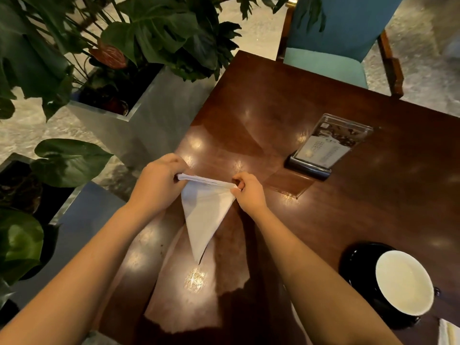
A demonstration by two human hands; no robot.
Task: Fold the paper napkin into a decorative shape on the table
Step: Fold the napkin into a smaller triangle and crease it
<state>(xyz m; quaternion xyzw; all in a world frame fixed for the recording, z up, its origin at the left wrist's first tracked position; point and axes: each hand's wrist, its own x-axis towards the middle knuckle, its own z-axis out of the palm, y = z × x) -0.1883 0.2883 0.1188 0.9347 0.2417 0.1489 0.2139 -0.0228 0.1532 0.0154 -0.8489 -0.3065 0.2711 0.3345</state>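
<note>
Standing nearest, at the right edge of the table (273, 103), a cup (404, 286) on a dark saucer (353, 260) was seen well apart from the work, probably set aside so that room was given for folding. Beyond it, toward the middle, the napkin (206, 215) was held as a long white triangle, point down toward the wood; whether the tip touched the table could not be told. Its upper edge, several layers thick, was stretched taut between the two hands. The left corner was pinched by the left hand (159, 181), whose fingers were curled round it. The right corner was pinched between the thumb and curled fingers of the right hand (249, 192). The edge was judged to be pulled tight so that the layers lay aligned and a further fold or roll could be started along it, the point being allowed to hang free for that reason. The shape was judged only partly made. Farther off, a menu stand (331, 143) was placed to the right, apart from the hands. A chair (331, 63) and plants (149, 33) were seen past the far and left edges.
</note>
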